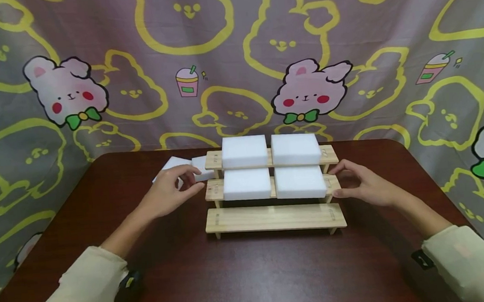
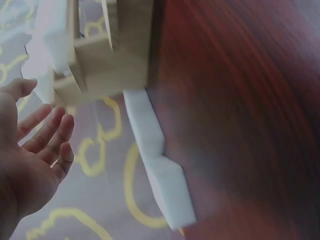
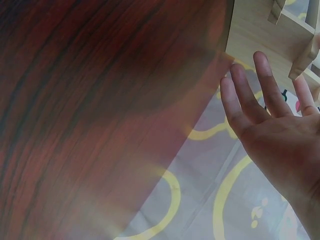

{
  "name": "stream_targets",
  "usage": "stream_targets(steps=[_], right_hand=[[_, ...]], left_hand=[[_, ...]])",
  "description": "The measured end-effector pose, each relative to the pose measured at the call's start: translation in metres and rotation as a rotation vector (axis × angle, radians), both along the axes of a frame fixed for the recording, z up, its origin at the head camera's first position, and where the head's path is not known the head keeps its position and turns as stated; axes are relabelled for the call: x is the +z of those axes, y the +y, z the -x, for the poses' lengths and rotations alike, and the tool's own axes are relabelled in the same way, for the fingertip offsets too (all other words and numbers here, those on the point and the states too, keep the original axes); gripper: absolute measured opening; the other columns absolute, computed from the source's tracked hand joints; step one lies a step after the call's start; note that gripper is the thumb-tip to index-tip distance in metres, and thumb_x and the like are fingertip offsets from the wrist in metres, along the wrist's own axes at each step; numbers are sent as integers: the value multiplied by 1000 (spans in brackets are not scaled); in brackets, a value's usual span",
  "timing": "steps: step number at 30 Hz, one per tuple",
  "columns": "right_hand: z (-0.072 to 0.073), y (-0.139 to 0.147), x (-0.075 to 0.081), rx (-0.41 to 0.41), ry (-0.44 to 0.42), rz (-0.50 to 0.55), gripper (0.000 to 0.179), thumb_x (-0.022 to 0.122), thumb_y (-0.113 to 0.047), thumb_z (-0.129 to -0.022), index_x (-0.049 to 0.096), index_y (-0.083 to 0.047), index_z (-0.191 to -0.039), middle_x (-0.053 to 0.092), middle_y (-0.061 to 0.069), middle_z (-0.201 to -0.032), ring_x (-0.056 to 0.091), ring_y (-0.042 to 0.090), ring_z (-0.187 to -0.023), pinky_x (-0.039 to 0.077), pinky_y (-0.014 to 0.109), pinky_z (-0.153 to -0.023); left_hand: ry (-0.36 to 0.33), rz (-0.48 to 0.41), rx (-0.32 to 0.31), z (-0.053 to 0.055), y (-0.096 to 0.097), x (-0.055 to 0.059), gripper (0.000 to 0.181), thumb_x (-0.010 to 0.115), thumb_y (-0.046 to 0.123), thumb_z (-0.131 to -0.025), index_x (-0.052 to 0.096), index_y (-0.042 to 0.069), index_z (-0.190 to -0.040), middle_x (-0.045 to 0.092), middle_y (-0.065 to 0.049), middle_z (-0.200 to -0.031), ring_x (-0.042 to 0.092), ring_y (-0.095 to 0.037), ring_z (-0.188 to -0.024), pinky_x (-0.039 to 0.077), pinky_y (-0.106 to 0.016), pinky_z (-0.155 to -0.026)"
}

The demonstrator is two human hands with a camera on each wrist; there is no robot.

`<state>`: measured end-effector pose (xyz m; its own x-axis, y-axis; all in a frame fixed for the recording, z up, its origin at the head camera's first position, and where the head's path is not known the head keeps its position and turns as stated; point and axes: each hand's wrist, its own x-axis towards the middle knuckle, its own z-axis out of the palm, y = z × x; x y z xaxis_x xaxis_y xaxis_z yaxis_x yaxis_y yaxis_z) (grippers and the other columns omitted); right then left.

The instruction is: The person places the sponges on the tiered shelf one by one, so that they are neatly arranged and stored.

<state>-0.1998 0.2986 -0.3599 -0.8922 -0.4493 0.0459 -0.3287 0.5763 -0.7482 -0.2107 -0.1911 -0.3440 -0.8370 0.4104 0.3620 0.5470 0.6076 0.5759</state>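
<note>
A three-tier light wooden stand (image 1: 275,217) is on the table. Two white foam blocks (image 1: 244,152) sit side by side on its top tier. Two more white blocks (image 1: 246,184) lie on the middle tier; the lowest tier is bare. My left hand (image 1: 170,187) hovers just off the stand's left end, fingers loosely bent and nothing in them. My right hand (image 1: 366,186) is at the right end of the middle tier, thumb and fingers spread around its edge. Whether it touches the wood cannot be told. In the right wrist view its fingers (image 3: 269,87) look fairly straight.
Behind my left hand, further white foam blocks (image 1: 200,167) lie on the table, partly hidden by the hand and the stand. The dark red-brown table (image 1: 260,273) extends around the stand. A patterned cloth (image 1: 236,75) with cartoon rabbits hangs behind the table.
</note>
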Motion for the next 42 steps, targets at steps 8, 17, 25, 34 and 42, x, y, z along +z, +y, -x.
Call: stream_targets(steps=[8, 17, 25, 34, 42], right_hand=[[-1, 0, 0, -6, -4, -4, 44, 80, -14, -91, 53, -4, -125, 65, 21, -130, 62, 33, -115, 56, 32, -87], [-1, 0, -1, -6, -3, -2, 44, 80, -13, -91, 53, -4, -125, 65, 22, -130, 62, 33, -115, 57, 33, -87], [0, 0, 0, -3, -4, -5, 44, 80, -13, -91, 53, -4, -125, 65, 23, -131, 62, 35, -117, 57, 34, -87], [1, 1, -1, 0, -4, 1, 44, 80, -13, -91, 53, -5, -124, 64, 22, -131, 62, 36, -118, 57, 33, -88], [0, 1, -1, -3, -3, -4, 44, 80, -14, -91, 53, -5, -124, 64, 22, -131, 62, 35, -117, 57, 34, -88]], left_hand=[[-7, 52, 154, 18, -34, -15, 26, 80, 11, -89, 71, -5, -107, 69, -13, -85, 66, -30, -82, 51, -40, -72], [-16, 77, 228, 34, -57, -33, 33, 80, 9, -87, 69, -8, -112, 66, -26, -107, 64, -42, -98, 51, -53, -83], [-57, 186, 326, 39, -63, -36, 50, 82, 20, -88, 67, -8, -126, 53, -31, -132, 48, -50, -123, 38, -65, -102], [-176, 297, 362, 44, -66, -39, 64, 82, 37, -87, 64, -6, -131, 53, -33, -131, 52, -48, -117, 41, -63, -94], [-195, 294, 366, 43, -67, -38, 60, 82, 35, -87, 65, -4, -129, 54, -33, -126, 55, -46, -110, 47, -61, -89]])
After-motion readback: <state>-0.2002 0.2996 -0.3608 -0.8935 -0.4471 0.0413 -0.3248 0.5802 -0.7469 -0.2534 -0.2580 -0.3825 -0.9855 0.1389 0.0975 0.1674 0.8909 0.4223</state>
